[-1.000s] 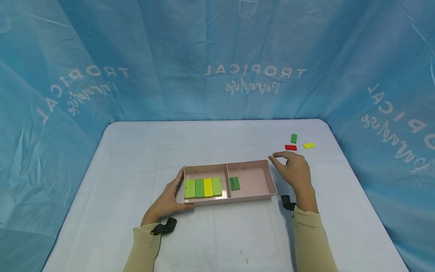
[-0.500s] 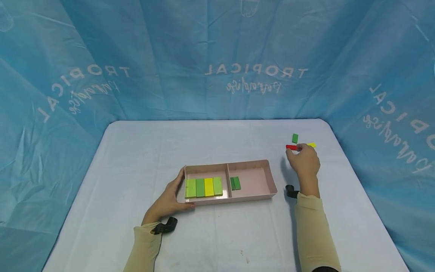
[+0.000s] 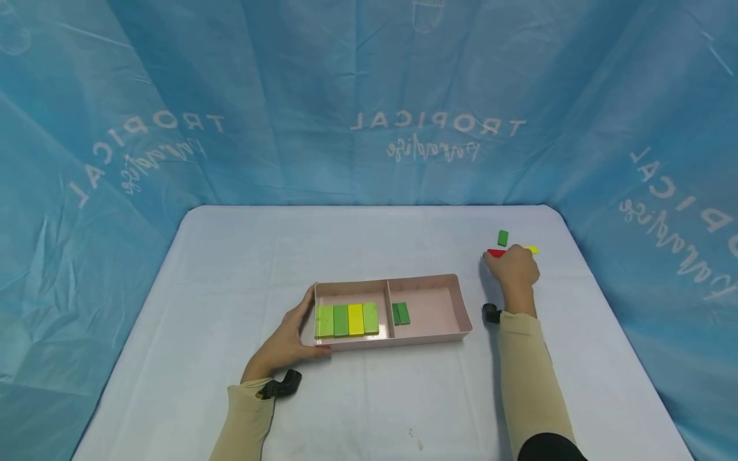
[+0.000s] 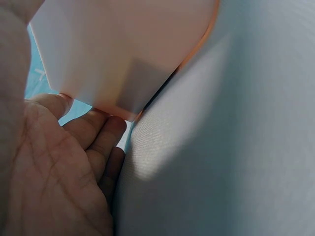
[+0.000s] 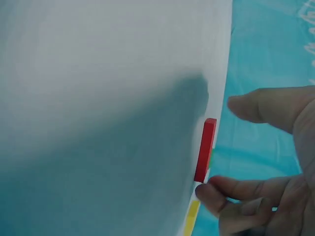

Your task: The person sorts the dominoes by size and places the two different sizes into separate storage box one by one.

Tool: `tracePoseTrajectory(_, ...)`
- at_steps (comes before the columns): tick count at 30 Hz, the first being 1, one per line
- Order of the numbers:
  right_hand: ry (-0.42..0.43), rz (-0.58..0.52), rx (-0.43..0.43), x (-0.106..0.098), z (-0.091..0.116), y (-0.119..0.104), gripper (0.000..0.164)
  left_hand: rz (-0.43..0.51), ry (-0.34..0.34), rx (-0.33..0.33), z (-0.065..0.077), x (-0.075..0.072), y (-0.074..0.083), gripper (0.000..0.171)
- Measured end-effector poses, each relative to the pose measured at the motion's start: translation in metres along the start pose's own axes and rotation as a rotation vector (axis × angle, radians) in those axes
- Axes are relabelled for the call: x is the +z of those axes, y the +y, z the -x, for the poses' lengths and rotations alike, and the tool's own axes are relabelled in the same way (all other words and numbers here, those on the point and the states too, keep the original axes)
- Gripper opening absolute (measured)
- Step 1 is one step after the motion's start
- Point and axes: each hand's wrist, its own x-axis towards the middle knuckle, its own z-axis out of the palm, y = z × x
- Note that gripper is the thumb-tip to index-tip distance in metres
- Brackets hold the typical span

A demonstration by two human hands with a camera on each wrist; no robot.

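Note:
My left hand (image 3: 289,334) holds the left end of a pale pink two-compartment box (image 3: 423,336), thumb along the near wall and fingers at the left end. In the left wrist view, fingertips (image 4: 118,125) touch the box's wall (image 4: 98,54). My right hand (image 3: 515,272) is over the red block (image 3: 496,253) at the far right of the table. The right wrist view has the red block (image 5: 205,150) standing between thumb and fingers, thumb apart from it, a fingertip near its lower end. A green block (image 3: 503,238) and a yellow block (image 3: 532,250), partly hidden, are close by.
Several green and yellow blocks (image 3: 355,319) lie in a row in the box's left compartment. Two small dark green blocks (image 3: 400,314) lie in the right one, beside the divider. Blue printed cloth (image 3: 369,173) hangs around the white-covered table (image 3: 259,256).
My right hand has moved away from the box's right corner, out to the red block, and lowered over it. The left hand keeps its hold on the box, which stays in place.

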Motion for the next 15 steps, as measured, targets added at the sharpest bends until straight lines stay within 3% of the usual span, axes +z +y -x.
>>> tracePoseTrajectory(15, -0.048, 0.038, -0.004, 0.001, -0.013, -0.002, 0.059, 0.005, -0.001, -0.005, 0.002, -0.002, 0.0, 0.134)
